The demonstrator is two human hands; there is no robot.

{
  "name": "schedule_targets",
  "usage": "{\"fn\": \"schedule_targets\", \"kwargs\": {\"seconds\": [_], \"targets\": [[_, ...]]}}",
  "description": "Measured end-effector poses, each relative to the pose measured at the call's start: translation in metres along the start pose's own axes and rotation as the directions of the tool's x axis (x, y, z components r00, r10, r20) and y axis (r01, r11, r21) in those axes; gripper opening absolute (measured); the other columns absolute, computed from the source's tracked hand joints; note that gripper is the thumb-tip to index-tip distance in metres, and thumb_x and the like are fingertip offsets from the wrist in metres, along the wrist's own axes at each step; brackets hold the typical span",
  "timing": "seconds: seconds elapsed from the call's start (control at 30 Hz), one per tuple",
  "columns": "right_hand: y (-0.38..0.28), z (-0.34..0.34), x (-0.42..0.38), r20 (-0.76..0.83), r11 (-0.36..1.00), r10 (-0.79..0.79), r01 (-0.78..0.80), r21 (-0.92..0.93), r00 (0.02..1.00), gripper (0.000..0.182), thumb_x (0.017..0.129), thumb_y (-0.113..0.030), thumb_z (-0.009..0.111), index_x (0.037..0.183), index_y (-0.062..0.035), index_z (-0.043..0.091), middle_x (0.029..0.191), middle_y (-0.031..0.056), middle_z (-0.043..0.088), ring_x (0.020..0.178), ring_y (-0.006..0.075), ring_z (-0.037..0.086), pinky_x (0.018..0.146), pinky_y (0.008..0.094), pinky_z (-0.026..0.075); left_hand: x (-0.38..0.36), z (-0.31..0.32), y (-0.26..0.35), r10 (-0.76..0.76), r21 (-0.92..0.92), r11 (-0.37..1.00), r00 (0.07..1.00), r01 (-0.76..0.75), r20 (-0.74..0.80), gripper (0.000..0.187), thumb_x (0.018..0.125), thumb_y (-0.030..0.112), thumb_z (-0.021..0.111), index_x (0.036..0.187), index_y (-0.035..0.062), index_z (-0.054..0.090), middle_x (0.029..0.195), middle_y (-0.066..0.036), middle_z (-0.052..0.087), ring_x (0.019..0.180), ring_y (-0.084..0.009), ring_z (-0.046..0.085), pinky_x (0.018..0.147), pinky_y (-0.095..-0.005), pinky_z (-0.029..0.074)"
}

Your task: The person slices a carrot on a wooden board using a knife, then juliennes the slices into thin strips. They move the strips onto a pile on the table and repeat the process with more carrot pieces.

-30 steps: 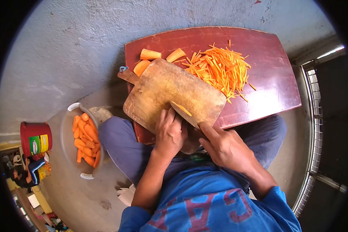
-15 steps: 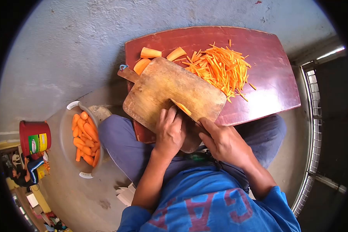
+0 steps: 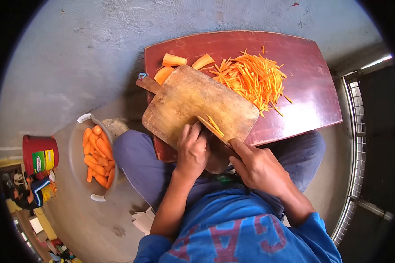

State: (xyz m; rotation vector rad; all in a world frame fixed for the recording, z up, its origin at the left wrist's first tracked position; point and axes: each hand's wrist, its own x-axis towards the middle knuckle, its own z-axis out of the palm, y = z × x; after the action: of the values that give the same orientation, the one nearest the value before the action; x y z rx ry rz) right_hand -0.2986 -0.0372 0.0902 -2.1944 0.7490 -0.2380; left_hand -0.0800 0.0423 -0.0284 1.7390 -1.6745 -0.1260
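Observation:
My right hand (image 3: 261, 168) is closed round the handle of a knife (image 3: 215, 131), its blade slanting up and left over the wooden cutting board (image 3: 186, 94). My left hand (image 3: 193, 149) is beside the blade at the board's near edge, fingers curled down over a carrot piece that they almost wholly hide. On the far side of the blade lie a few freshly cut carrot sticks (image 3: 215, 126). A large heap of carrot sticks (image 3: 256, 81) rests on the red table (image 3: 305, 96) behind the board. Several thick carrot chunks (image 3: 174, 60) sit at the board's far left.
A clear tub (image 3: 74, 162) of peeled carrots (image 3: 98, 151) stands on the floor to my left. Beyond it are a red bucket (image 3: 27, 153) and another person (image 3: 30, 195). A rough wall (image 3: 118, 39) rises behind the table; a metal-framed grille (image 3: 357, 162) is at right.
The blade has shifted slightly and more carrot sticks now lie apart beside it. My right hand has moved a little right and down; my left hand stays nearly in place.

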Motion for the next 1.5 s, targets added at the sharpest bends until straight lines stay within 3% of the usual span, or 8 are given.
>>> {"fn": "schedule_targets", "kwargs": {"seconds": [0.2, 0.3, 0.4, 0.53, 0.8, 0.9, 1.1, 1.5], "targets": [[0.004, 0.004, 0.009, 0.061, 1.0, 0.017, -0.017, 0.0, 0.998, 0.033, 0.109, -0.009, 0.074, 0.138, 0.0011, 0.065, 0.102, 0.0318, 0.076, 0.094, 0.0541, 0.077, 0.077, 0.0578, 0.061, -0.002, -0.003, 0.004, 0.0, -0.026, 1.0, 1.0, 0.0, -0.021, 0.023, 0.085, -0.002, 0.07, 0.107, -0.0035, 0.078, 0.12, -0.024, 0.068, 0.105, -0.0477, 0.063, 0.089, -0.0585, 0.056], [0.004, 0.012, 0.003, -0.015, 0.999, -0.045, 0.044, -0.027, 0.999, 0.028, 0.11, -0.012, 0.072, 0.13, 0.0014, 0.059, 0.084, 0.0291, 0.074, 0.083, 0.0534, 0.077, 0.072, 0.0605, 0.06, -0.006, 0.0, 0.004, -0.018, -0.035, 0.999, 0.999, 0.016, -0.045, 0.025, 0.085, -0.002, 0.07, 0.108, -0.0038, 0.079, 0.117, -0.023, 0.066, 0.105, -0.0469, 0.063, 0.089, -0.0577, 0.056], [0.008, 0.017, 0.012, 0.055, 0.999, -0.032, 0.035, -0.042, 0.998, 0.029, 0.109, -0.013, 0.073, 0.131, 0.0005, 0.059, 0.089, 0.0288, 0.076, 0.082, 0.0536, 0.077, 0.071, 0.0598, 0.061, -0.007, -0.001, 0.004, -0.018, 0.01, 1.0, 1.0, 0.018, -0.017, 0.026, 0.084, -0.002, 0.071, 0.109, -0.0039, 0.078, 0.115, -0.023, 0.065, 0.104, -0.0476, 0.062, 0.09, -0.0593, 0.056], [0.001, 0.01, -0.002, -0.005, 0.996, -0.069, 0.069, -0.06, 0.998, 0.029, 0.109, -0.013, 0.073, 0.13, 0.0007, 0.059, 0.086, 0.0277, 0.075, 0.079, 0.0531, 0.076, 0.069, 0.0593, 0.061, -0.004, 0.001, 0.006, 0.015, -0.062, 0.998, 0.997, -0.02, -0.082, 0.023, 0.082, -0.001, 0.072, 0.104, -0.0041, 0.075, 0.112, -0.024, 0.063, 0.101, -0.0491, 0.06, 0.088, -0.0617, 0.054], [0.009, 0.012, 0.01, 0.017, 0.995, -0.087, 0.088, -0.04, 0.996, 0.027, 0.108, -0.012, 0.075, 0.126, 0.0021, 0.06, 0.085, 0.0287, 0.075, 0.078, 0.0525, 0.076, 0.069, 0.0586, 0.06, -0.008, 0.002, 0.002, -0.01, -0.017, 1.0, 0.999, 0.009, -0.033, 0.029, 0.082, -0.003, 0.07, 0.11, -0.0052, 0.076, 0.118, -0.028, 0.063, 0.103, -0.0524, 0.06, 0.09, -0.0639, 0.054], [0.008, 0.016, -0.002, -0.022, 0.997, -0.068, 0.068, -0.031, 0.997, 0.034, 0.107, -0.009, 0.076, 0.137, 0.0023, 0.064, 0.092, 0.0292, 0.076, 0.085, 0.0526, 0.076, 0.071, 0.0586, 0.058, -0.009, 0.001, 0.005, -0.034, -0.052, 0.998, 0.998, 0.031, -0.046, 0.032, 0.083, -0.002, 0.071, 0.115, -0.0062, 0.077, 0.117, -0.029, 0.062, 0.105, -0.0534, 0.061, 0.092, -0.0643, 0.054], [0.001, 0.006, 0.001, 0.014, 0.996, -0.078, 0.078, -0.053, 0.997, 0.028, 0.108, -0.012, 0.075, 0.127, 0.0037, 0.063, 0.09, 0.0302, 0.076, 0.083, 0.0533, 0.077, 0.071, 0.0595, 0.06, -0.009, 0.002, 0.002, -0.02, -0.074, 0.997, 0.999, 0.017, -0.05, 0.031, 0.08, -0.003, 0.071, 0.111, -0.0057, 0.076, 0.114, -0.027, 0.062, 0.104, -0.0538, 0.06, 0.092, -0.0642, 0.054], [0.006, 0.016, -0.008, 0.004, 0.999, -0.049, 0.049, -0.005, 0.999, 0.026, 0.11, -0.014, 0.072, 0.128, 0.002, 0.061, 0.091, 0.0304, 0.076, 0.084, 0.0541, 0.077, 0.072, 0.0601, 0.062, -0.016, 0.003, 0.002, -0.03, -0.042, 0.999, 0.998, 0.028, -0.051, 0.028, 0.08, -0.007, 0.071, 0.109, -0.0052, 0.075, 0.115, -0.027, 0.065, 0.104, -0.0541, 0.061, 0.092, -0.0628, 0.055]]}}
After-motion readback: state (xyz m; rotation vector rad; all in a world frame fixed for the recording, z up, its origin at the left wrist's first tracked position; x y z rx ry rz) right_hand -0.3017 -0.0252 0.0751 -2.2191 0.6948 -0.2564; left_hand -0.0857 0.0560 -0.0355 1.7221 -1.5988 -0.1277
